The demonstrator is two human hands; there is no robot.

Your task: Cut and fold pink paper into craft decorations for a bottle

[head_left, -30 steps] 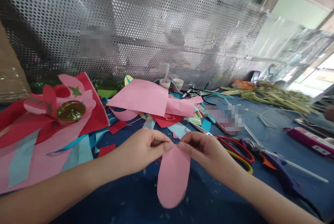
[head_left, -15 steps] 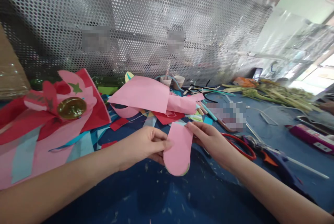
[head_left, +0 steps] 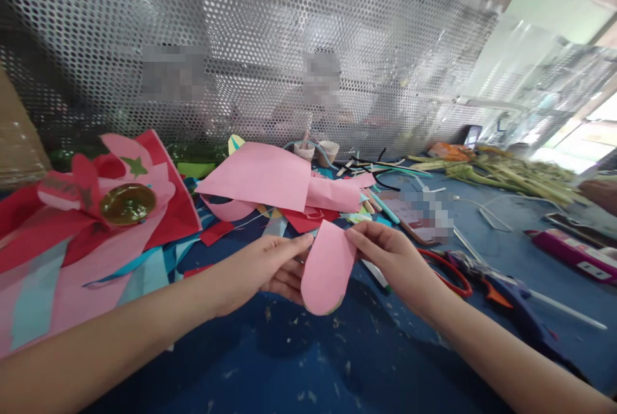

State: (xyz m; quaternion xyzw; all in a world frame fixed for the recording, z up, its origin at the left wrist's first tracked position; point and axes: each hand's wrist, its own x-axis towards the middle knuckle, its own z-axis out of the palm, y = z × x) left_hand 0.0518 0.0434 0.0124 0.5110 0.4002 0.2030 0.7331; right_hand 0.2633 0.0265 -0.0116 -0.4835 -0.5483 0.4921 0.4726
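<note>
A pink paper piece (head_left: 328, 269), straight at the top and rounded at the bottom, is held up over the blue table, slightly tilted. My right hand (head_left: 383, 248) pinches its upper right edge between thumb and fingers. At its left edge is my left hand (head_left: 277, 269), thumb and fingers apart; the thumb tip is by the upper edge, and the fingertips reach the lower left edge, partly hidden there. Just below my right hand lies a thin white item (head_left: 376, 274) with a green end, partly covered. Red-handled scissors (head_left: 446, 272) lie beside my right wrist.
Pink paper sheets (head_left: 260, 176) and coloured scraps lie behind my hands. At left are red and pink paper shapes with an amber tape roll (head_left: 128, 203). A phone (head_left: 414, 218), a blue glue gun (head_left: 518, 311) and a purple box (head_left: 573, 256) are at right. Perforated silvery sheeting (head_left: 270, 35) hangs behind.
The pink piece has tilted, its rounded end swinging slightly left and up. My left thumb has come off its face to the upper left edge, and the left fingers have spread.
</note>
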